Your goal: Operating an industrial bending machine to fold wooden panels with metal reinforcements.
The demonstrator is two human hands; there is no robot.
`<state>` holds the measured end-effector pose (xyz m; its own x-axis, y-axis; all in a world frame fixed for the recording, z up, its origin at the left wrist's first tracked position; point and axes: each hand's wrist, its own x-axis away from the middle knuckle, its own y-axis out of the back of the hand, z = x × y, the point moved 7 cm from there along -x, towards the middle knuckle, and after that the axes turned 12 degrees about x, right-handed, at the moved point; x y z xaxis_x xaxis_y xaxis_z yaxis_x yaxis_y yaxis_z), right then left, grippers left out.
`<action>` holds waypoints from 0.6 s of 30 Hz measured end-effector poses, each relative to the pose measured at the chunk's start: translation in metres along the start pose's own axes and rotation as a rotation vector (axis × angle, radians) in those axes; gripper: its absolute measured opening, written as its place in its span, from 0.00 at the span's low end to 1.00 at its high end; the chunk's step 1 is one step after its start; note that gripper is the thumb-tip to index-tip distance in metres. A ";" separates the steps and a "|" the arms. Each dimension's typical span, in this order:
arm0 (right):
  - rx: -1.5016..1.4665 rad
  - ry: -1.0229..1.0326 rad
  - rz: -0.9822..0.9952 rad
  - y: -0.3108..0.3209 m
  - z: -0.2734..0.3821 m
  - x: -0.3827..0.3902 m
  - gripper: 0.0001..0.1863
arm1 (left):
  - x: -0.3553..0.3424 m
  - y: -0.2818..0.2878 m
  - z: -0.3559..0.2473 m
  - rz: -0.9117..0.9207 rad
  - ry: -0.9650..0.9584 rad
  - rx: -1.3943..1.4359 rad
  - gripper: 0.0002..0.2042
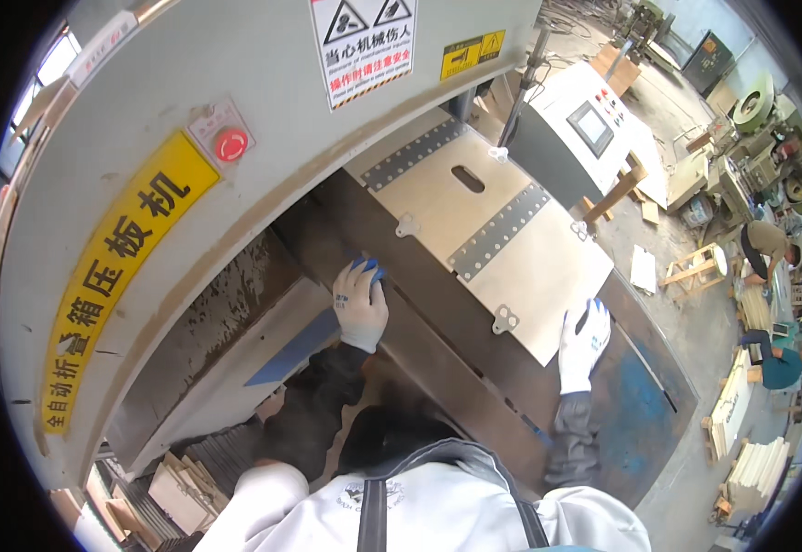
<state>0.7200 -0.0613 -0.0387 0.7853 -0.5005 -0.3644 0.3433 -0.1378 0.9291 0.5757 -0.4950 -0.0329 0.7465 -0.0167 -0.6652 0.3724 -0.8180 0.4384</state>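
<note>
A plywood panel (pixel 520 267) lies flat on the dark metal machine table (pixel 474 354). It has an oval slot, and perforated dark metal strips (pixel 500 232) cross it. Small metal plates (pixel 506 318) sit along its edges. My right hand (pixel 585 342), in a white glove with blue fingertips, is at the panel's near right corner, thumb and fingers apart. Gloved the same way, my left hand (pixel 360 305) rests on the table's left part, away from the panel, its fingers stretched out and holding nothing.
A large grey machine housing (pixel 272 83) with a red stop button (pixel 231 144) overhangs at the left. Beyond the panel stands a control console (pixel 594 129). Past the table's right edge are a wooden stool (pixel 695 267), stacked boards (pixel 756 474) and two people bending.
</note>
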 end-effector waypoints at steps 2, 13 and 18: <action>0.111 -0.062 0.077 -0.001 -0.008 0.036 0.38 | 0.001 -0.001 -0.001 -0.021 -0.014 0.050 0.11; -1.566 -0.415 -0.021 0.041 0.021 0.037 0.33 | 0.007 0.003 -0.012 -0.056 -0.082 0.210 0.09; -1.392 -0.324 0.183 0.053 0.030 0.039 0.31 | 0.009 0.012 -0.024 -0.003 -0.106 0.384 0.10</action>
<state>0.7529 -0.1138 -0.0018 0.7880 -0.6141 -0.0433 0.6155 0.7845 0.0756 0.6004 -0.4910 -0.0195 0.6773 -0.0567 -0.7336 0.1262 -0.9733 0.1917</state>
